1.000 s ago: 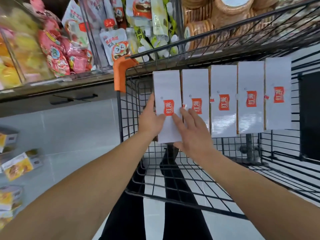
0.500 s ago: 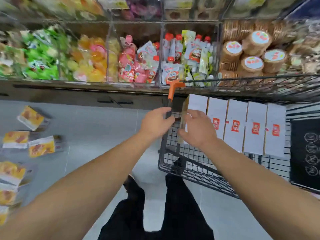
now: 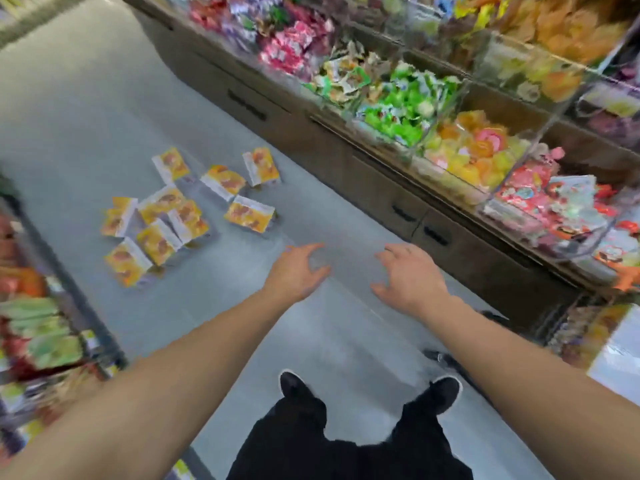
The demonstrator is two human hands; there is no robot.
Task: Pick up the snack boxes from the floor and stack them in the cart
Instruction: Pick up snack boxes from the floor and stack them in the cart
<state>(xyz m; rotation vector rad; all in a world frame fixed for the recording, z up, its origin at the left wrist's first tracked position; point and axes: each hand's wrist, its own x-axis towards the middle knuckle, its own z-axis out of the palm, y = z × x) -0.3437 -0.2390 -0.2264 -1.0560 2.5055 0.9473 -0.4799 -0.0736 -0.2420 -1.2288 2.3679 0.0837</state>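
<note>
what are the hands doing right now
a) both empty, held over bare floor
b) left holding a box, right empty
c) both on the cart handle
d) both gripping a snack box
a, the left hand and right hand hold nothing, with loosely curled fingers over the floor; the snack boxes lie beyond them.

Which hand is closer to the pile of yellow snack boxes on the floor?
Left. The left hand hangs just right of the snack boxes; the right hand is farther right, nearer the shelf.
</note>
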